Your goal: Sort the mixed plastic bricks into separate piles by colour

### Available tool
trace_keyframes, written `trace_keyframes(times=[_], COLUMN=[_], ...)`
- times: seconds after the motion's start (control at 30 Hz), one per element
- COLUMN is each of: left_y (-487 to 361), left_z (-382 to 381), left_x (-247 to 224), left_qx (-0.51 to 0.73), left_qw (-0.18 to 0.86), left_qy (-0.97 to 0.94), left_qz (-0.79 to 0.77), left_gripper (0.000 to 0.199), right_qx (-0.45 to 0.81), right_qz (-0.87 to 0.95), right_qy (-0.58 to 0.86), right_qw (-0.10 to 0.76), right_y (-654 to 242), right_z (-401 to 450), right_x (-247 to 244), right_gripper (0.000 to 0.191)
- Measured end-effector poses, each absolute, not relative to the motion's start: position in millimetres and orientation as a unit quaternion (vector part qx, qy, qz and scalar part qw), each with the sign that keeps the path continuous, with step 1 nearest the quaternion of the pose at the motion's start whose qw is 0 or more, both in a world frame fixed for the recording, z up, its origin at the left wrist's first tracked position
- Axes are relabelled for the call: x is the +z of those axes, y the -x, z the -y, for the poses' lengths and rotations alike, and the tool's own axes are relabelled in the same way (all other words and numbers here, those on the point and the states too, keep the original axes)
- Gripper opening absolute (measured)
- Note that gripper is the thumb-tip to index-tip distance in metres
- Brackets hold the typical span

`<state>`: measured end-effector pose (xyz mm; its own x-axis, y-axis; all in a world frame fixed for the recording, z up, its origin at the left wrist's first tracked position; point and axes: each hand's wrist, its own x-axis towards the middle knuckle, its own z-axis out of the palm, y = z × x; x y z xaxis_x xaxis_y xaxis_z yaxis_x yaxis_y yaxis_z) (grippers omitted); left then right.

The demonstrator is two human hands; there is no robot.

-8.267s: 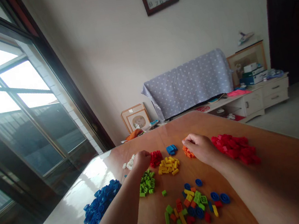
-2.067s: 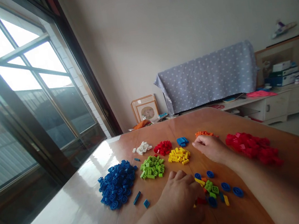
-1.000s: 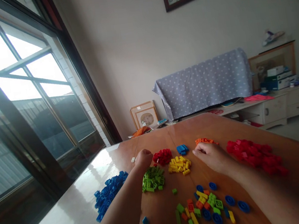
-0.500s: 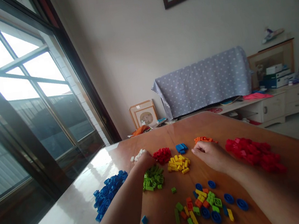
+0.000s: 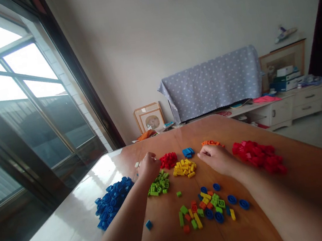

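Note:
My left hand (image 5: 148,167) rests with curled fingers over the far left of the table, where it covers most of the white bricks; one white brick (image 5: 137,165) shows beside it. Anything inside its fingers is hidden. Right of it lies a red brick pile (image 5: 168,160), with green bricks (image 5: 159,183) just below the wrist. My right hand (image 5: 216,158) is loosely closed, thumb against the fingers, in front of the orange bricks (image 5: 212,143). What it may hold cannot be made out. Between the hands are blue bricks (image 5: 188,152) and yellow bricks (image 5: 185,168).
Mixed bricks and blue round pieces (image 5: 219,217) lie scattered nearest me. A big blue pile (image 5: 114,200) sits left of my left forearm, and a larger red pile (image 5: 258,156) beyond my right forearm. One blue brick (image 5: 149,224) lies alone on the wooden table (image 5: 165,239).
The view has tilted down and shifted slightly. My left hand has moved over the white bricks, hiding most of them. My right hand stays closed by the orange bricks.

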<state>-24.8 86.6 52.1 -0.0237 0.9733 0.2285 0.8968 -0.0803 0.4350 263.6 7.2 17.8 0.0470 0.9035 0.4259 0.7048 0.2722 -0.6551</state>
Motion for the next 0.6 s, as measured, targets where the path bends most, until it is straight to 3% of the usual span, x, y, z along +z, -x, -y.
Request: trace_keyframes(times=[0.17,0.33,0.43,0.6], left_y=[24.8,11.1,-4.2,-16.6], left_z=[-28.9,25.3,42.6,49.2], left_x=[50.1,36.6,26.5,13.8], left_qx=[0.359,0.358,0.332,0.316], left_qw=[0.218,0.343,0.339,0.227], left_qy=[-0.701,-0.710,-0.729,-0.791], left_qz=[-0.576,-0.500,-0.493,-0.472], left_gripper=[0.027,0.021,0.017,0.020], right_qx=[0.151,0.252,0.306,0.360], right_qz=[0.700,0.726,0.733,0.716], right_qy=[0.589,0.584,0.575,0.584], right_qw=[0.373,0.262,0.198,0.132], right_y=[-261.1,-258.6,-261.0,-272.5], right_z=[-7.6,2.1,9.0,11.7], right_x=[15.0,16.8,18.4,20.1], right_gripper=[0.022,0.013,0.013,0.016])
